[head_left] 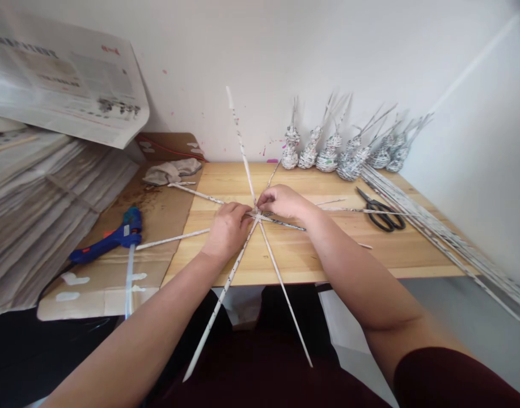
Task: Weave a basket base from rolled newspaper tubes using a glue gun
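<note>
Thin rolled newspaper tubes [244, 153] cross at one point on the wooden table and fan out like spokes. Two of these spokes reach over the near edge toward my body. My left hand [229, 228] lies just left of the crossing, its fingers bent and closed on the tubes there. From the right, my right hand [285, 202] pinches a tube at the same crossing, thumb and fingers together. Fingers partly hide the middle, so how the tubes interlace there cannot be made out. A darker tube [287, 225] sticks out below my right hand.
Several woven paper gourd shapes [328, 154] line the wall. Black-handled scissors [381, 214] lie right, beside a bundle of long paper tubes [434, 229]. At left are a blue glue gun [110, 238] on cardboard [102, 303], a rag [172, 170] and stacked newspapers [42, 209].
</note>
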A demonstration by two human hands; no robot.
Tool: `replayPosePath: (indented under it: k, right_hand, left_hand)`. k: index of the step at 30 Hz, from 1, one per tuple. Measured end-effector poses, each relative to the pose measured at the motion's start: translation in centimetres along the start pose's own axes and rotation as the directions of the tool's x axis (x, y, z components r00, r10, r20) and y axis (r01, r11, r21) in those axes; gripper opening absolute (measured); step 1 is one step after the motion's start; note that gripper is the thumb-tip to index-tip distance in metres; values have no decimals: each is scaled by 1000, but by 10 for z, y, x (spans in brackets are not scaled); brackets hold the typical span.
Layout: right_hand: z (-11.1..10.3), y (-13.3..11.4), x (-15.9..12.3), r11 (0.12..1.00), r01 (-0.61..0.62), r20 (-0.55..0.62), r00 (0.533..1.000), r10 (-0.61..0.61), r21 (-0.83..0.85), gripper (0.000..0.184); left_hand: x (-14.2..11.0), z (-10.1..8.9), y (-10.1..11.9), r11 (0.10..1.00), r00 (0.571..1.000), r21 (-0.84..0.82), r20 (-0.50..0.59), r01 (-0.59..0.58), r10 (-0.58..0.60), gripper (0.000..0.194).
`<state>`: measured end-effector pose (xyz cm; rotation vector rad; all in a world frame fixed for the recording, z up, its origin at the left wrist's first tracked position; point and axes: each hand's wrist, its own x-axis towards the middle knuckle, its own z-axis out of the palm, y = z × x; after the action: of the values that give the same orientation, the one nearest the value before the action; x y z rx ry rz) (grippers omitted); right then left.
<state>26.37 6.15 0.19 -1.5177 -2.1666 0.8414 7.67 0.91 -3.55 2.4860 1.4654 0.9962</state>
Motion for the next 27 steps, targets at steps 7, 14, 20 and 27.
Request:
replayPosePath:
  k: [7,14,20,27]
  right_hand:
    - [4,1,1,995,41,17,999,-40,-95,13]
    - [2,-3,-1,988,42,27,999,-38,-152,11]
    - [4,-5,-1,980,-27,25,999,33,-197,10]
    - [3,-4,0,979,-55,12,998,58,-196,8]
  left_hand:
    - [-1,-1,4,999,1000,37,18,-1,1,12]
    - [-1,-1,4,1000,1000,1,6,12,-12,7]
    - [0,-1,3,1000,1000,-13,4,22,-22,4]
    - [-1,-1,3,1000,1000,6,20,15,-15,7]
